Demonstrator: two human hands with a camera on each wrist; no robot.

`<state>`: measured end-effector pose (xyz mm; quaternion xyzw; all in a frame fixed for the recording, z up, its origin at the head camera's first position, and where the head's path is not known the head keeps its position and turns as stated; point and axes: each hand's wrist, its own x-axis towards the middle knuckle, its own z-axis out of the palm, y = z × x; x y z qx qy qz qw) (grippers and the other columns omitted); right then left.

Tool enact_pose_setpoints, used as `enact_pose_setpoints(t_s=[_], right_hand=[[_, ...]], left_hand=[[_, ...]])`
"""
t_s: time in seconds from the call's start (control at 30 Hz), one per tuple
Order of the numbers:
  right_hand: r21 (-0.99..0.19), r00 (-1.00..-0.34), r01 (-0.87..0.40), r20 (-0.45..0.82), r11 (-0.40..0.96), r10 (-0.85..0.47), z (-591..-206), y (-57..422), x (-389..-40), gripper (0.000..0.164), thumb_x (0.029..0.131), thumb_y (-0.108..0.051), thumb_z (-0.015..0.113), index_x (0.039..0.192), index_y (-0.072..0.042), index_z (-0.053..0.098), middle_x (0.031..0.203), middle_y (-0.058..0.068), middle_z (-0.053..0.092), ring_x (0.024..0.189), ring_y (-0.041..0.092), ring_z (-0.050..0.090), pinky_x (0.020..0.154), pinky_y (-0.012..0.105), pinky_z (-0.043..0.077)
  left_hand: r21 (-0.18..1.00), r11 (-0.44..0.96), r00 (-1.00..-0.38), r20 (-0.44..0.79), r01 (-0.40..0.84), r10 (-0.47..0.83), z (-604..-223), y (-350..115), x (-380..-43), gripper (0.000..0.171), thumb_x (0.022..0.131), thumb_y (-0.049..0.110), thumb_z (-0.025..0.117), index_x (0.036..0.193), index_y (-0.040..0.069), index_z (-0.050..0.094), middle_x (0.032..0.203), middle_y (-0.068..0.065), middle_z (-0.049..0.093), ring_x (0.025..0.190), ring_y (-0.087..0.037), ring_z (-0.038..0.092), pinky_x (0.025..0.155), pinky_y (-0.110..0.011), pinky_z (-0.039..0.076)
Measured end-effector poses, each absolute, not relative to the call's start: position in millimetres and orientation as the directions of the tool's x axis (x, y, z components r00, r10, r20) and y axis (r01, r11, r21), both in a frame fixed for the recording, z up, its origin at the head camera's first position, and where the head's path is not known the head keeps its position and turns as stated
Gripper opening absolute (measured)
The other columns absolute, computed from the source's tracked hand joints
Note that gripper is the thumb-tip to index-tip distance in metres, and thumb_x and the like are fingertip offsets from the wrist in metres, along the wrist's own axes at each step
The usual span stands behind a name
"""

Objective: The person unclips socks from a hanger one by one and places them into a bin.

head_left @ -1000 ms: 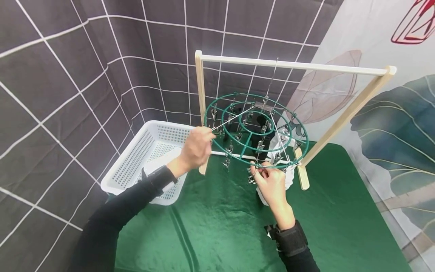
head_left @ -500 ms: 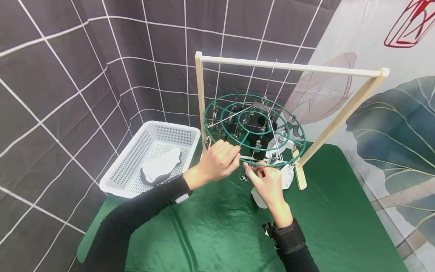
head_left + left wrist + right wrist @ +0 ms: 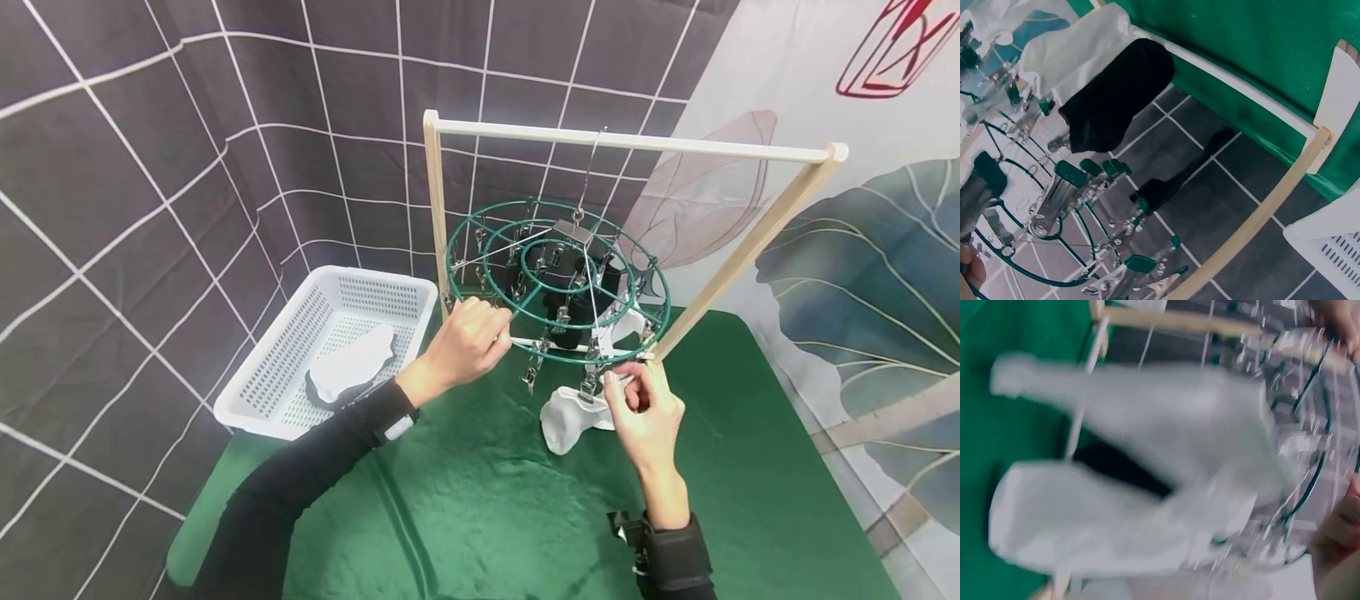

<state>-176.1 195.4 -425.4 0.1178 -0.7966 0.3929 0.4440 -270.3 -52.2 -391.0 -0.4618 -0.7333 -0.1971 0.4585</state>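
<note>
My left hand has its fingers curled round the front left rim of a round green clip hanger, which is suspended by its hook from a white bar. Near the hanger's front right rim, my right hand has bent fingers, with thumb and index fingertips right by the rim; I cannot tell whether they pinch it. Beside this hand, a white sock dangles from metal clips. In the left wrist view a black sock hangs next to a white one. White socks look blurred in the right wrist view.
A wooden frame with a white top bar stands on the green cloth. To the left sits a white perforated basket with a white and dark sock inside. Gridded dark fabric hangs behind.
My left hand came from the hanger's left side to its front, then shifted slightly left. My right hand has moved right along the rim. The hanger has turned, its front clips and socks shifting left.
</note>
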Motion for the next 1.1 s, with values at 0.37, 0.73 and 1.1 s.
enact_pose_setpoints(t_s=[0.37, 0.73, 1.1], right_hand=[[-0.410, -0.650, -0.643, 0.739, 0.647, -0.177, -437, 196, -184, 0.022, 0.076, -0.013, 0.077, 0.068, -0.012, 0.056, 0.055, -0.009, 0.031, 0.048, 0.003, 0.028, 0.048, 0.017, 0.025], [-0.407, -0.736, -0.564, 0.642, 0.718, -0.214, -430, 195, -184, 0.044, 0.083, -0.018, 0.071, 0.057, -0.021, 0.036, 0.055, -0.014, 0.023, 0.047, 0.000, 0.021, 0.045, 0.018, 0.018], [-0.446, -0.731, -0.571, 0.659, 0.690, -0.178, -435, 187, -184, 0.042, 0.082, -0.015, 0.069, 0.056, -0.019, 0.037, 0.054, -0.013, 0.025, 0.047, 0.002, 0.023, 0.044, 0.018, 0.017]], left_hand=[[-0.126, 0.467, -0.159, 0.836, 0.875, 0.525, -390, -60, -271, 0.011, 0.087, 0.004, 0.045, 0.083, 0.002, 0.055, 0.069, -0.004, 0.049, 0.064, -0.019, 0.047, 0.066, -0.031, 0.042], [0.110, 0.473, -0.282, 0.908, 0.874, 0.310, -402, -59, -263, 0.019, 0.090, 0.004, 0.043, 0.090, -0.003, 0.061, 0.092, -0.014, 0.063, 0.109, -0.032, 0.058, 0.107, -0.040, 0.036], [0.696, -0.201, -0.652, 0.474, 0.689, -0.592, -445, -30, -240, 0.021, 0.094, -0.004, 0.035, 0.114, -0.005, 0.040, 0.117, -0.012, 0.043, 0.122, -0.026, 0.040, 0.113, -0.037, 0.023]])
